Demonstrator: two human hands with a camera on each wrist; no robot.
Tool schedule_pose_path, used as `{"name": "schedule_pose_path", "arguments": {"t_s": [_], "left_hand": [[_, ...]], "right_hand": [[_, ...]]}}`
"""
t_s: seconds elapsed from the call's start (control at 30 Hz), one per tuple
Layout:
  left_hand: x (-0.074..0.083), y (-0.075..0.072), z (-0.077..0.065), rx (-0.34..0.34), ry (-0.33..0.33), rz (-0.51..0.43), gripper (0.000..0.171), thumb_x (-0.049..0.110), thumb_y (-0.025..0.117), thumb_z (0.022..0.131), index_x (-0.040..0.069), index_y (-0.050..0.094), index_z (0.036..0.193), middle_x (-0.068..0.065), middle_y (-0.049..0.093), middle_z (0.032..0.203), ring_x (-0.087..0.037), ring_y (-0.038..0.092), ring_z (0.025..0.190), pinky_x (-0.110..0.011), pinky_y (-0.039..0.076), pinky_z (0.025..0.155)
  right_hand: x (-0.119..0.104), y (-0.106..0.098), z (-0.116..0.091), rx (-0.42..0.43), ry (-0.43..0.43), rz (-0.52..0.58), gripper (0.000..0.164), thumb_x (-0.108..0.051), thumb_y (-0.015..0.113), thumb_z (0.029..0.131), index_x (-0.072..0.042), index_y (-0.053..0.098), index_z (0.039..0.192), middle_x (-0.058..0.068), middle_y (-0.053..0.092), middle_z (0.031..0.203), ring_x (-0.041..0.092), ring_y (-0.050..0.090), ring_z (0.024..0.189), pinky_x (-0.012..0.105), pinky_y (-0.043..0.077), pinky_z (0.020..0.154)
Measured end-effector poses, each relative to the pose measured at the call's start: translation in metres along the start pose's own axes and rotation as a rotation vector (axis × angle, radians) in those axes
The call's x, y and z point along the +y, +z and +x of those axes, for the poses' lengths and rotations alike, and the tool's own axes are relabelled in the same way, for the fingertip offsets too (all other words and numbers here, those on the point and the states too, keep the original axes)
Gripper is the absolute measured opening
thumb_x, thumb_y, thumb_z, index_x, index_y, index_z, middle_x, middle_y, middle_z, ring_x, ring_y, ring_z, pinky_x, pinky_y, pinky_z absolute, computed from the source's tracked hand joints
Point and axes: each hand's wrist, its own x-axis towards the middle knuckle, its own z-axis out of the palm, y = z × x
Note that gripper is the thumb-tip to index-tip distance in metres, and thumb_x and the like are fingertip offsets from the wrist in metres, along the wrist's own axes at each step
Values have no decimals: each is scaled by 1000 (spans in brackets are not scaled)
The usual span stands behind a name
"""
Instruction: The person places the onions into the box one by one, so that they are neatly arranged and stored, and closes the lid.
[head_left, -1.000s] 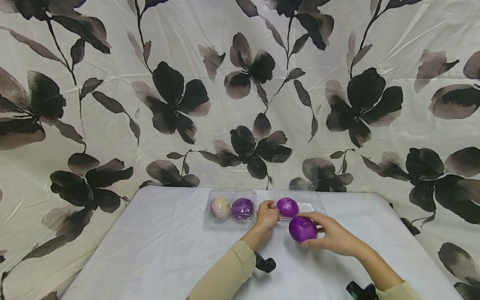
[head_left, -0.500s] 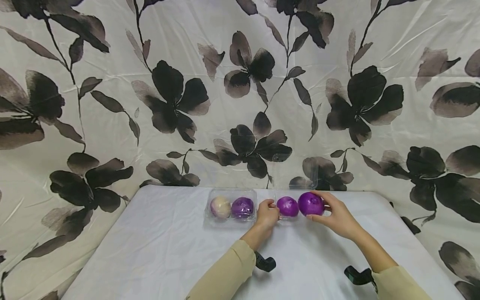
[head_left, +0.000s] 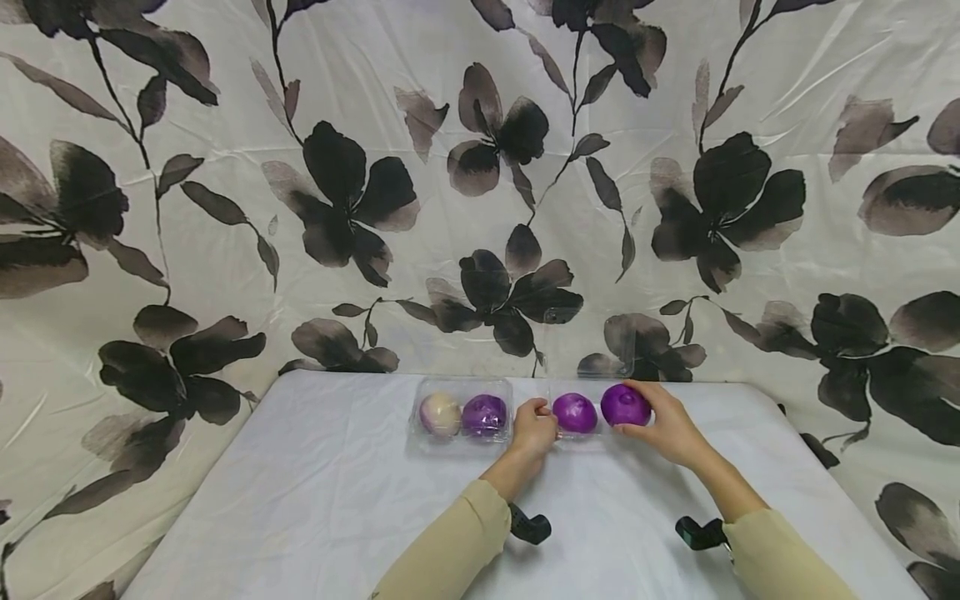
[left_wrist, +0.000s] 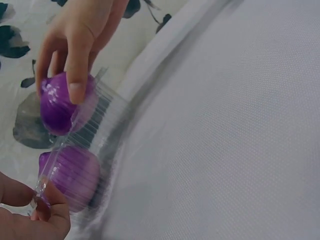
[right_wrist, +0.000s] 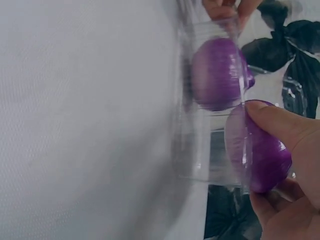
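Observation:
My left hand (head_left: pixel 535 428) pinches the left rim of a clear plastic clamshell box (right_wrist: pixel 220 170), whose lid stands up at the back. One purple onion (head_left: pixel 575 413) sits in the box's left half, beside that hand. My right hand (head_left: pixel 670 423) grips a second purple onion (right_wrist: pixel 267 160), thumb on the near side and fingers behind. In the right wrist view this onion is partly below the rim in the box's right half, its top above the rim. The left wrist view also shows the right hand's fingers (left_wrist: pixel 77 75) around it.
To the left stands another clear clamshell box (head_left: pixel 459 451), holding a pale onion (head_left: pixel 440 415) and a purple onion (head_left: pixel 484 416). A white cloth covers the table (head_left: pixel 322 508). A floral curtain (head_left: pixel 420 333) hangs right behind the table's far edge.
My right hand has carried its onion from in front of the box back and to the right, over the box's right half, then slightly lower into it. The left hand has stayed at the rim.

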Motion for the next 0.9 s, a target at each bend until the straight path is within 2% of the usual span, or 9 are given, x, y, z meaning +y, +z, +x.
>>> {"name": "schedule_pose_path", "arguments": {"t_s": [0.17, 0.4, 0.6, 0.9], "left_hand": [[1, 0, 0, -1, -1, 5, 47, -15, 51, 89, -17, 47, 136, -12, 51, 104, -13, 51, 76, -24, 53, 67], [1, 0, -1, 1, -1, -8, 47, -16, 51, 89, -17, 47, 136, -12, 51, 104, -14, 52, 77, -29, 57, 70], [0, 0, -1, -4, -3, -13, 48, -17, 51, 88, -17, 47, 136, -12, 52, 104, -14, 52, 76, -31, 57, 71], [-1, -1, 0, 2, 5, -6, 47, -16, 52, 89, -17, 48, 135, -13, 53, 105, -13, 53, 75, -28, 57, 69]], "right_hand": [[5, 5, 5, -17, -10, -40, 75, -17, 88, 81, 5, 51, 143, 30, 54, 139, 50, 50, 129, 67, 44, 106], [4, 7, 12, -75, -4, -51, 74, -17, 86, 83, 8, 50, 142, 33, 52, 138, 54, 50, 127, 67, 45, 104], [7, 12, 16, -117, -48, -100, 65, -12, 83, 85, 13, 53, 137, 36, 50, 138, 57, 49, 126, 69, 44, 104], [9, 13, 17, -121, -52, -89, 64, -10, 80, 87, 13, 52, 138, 38, 48, 140, 58, 47, 128, 69, 42, 106]]}}
